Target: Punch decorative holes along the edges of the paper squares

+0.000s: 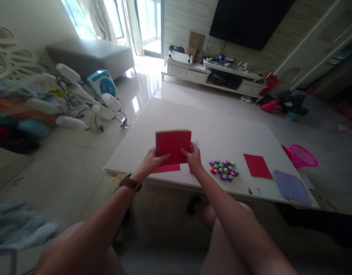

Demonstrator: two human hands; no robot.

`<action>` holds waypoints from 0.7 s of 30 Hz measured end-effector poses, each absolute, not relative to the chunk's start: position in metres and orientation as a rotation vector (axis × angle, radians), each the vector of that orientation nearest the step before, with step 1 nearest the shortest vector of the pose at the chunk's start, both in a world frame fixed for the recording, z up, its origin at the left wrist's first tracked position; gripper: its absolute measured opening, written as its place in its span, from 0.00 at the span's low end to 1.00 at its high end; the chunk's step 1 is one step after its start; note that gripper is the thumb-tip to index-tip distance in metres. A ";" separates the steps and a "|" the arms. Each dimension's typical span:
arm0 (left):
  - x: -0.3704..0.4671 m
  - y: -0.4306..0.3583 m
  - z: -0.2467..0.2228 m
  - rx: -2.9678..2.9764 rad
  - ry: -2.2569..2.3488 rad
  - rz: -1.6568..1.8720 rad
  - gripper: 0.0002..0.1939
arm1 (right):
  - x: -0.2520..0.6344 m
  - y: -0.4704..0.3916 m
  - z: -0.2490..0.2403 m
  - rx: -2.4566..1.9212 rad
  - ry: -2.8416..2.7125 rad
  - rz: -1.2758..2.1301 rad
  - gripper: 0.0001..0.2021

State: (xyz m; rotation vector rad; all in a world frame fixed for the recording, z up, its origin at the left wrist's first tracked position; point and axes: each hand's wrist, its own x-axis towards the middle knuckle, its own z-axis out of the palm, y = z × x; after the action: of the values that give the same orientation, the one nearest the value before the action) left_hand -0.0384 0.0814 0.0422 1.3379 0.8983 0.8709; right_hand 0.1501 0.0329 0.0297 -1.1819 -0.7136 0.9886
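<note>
A stack of coloured paper (173, 146), red in front with yellow and blue edges showing behind, is held up over the near side of the table. My left hand (153, 160) grips its lower left corner, thumb on the front. At the lower right edge my right hand (194, 156) pinches it the same way. Under the stack a red sheet (170, 168) lies on the tabletop, partly covered. Small paper bits (201, 145) are scattered just beyond my right hand. To the right sits a cluster of small purple, green and red pieces with eye-like white dots (224, 169).
On the white table (222, 126), another red sheet (257, 165) and a purple mesh pouch (292, 186) lie at the right, with two small items (250, 190) near the front edge. A pink basket (303, 156) stands past the right edge. Left is a blue-and-white box (102, 84).
</note>
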 end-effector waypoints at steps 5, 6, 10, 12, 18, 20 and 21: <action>-0.027 0.080 0.046 1.173 0.878 0.934 0.27 | 0.159 0.032 0.037 -1.195 -0.678 1.086 0.24; -0.023 0.080 0.046 1.110 0.866 0.956 0.29 | 0.163 0.031 0.039 -1.210 -0.673 1.113 0.23; -0.005 0.077 0.049 0.994 0.848 1.023 0.32 | 0.177 0.029 0.047 -1.298 -0.709 1.110 0.24; 0.004 0.075 0.050 1.008 0.802 1.010 0.32 | 0.185 0.025 0.051 -1.292 -0.734 1.031 0.23; 0.024 0.074 0.049 1.025 0.696 0.725 0.29 | 0.256 0.006 0.072 -1.250 -0.538 0.711 0.20; 0.028 0.073 0.048 1.061 0.715 0.673 0.25 | 0.302 -0.003 0.077 -1.298 -0.417 0.599 0.18; 0.030 0.072 0.047 1.090 0.736 0.663 0.22 | 0.328 -0.010 0.079 -1.325 -0.362 0.545 0.17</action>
State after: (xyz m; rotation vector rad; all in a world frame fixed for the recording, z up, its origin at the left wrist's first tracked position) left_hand 0.0298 0.0722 0.0466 1.0905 0.7355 0.6629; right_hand 0.3279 -0.0099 0.0788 -1.3248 -0.3622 0.5453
